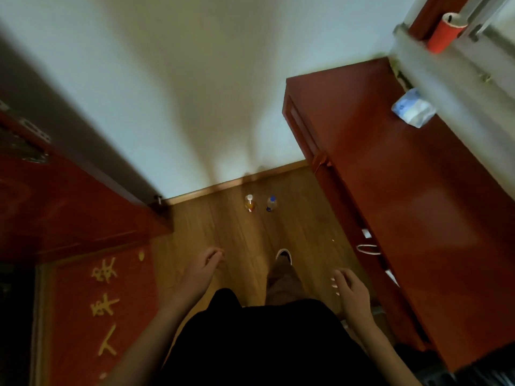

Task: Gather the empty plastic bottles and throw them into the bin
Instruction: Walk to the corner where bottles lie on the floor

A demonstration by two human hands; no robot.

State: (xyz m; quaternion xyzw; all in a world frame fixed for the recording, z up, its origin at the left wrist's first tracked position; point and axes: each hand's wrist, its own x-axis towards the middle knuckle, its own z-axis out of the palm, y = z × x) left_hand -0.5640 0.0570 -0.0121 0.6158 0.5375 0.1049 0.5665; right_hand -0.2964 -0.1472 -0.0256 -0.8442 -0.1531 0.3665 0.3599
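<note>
Two small plastic bottles stand upright on the wooden floor near the white wall. One bottle has a white cap and an orange label (249,203); the other has a blue cap and a blue label (271,203). My left hand (203,270) hangs in front of me, holding nothing, fingers loosely curled. My right hand (351,291) is at the same height with fingers apart and nothing in it. Both hands are well short of the bottles. No bin is in view.
A red-brown cabinet (404,190) runs along the right, with a blue-white packet (413,108) on top and an orange-red cup (445,33) on the sill beyond. A red door (69,207) and a red mat with gold characters (103,307) are on the left. My shoe (284,256) is ahead.
</note>
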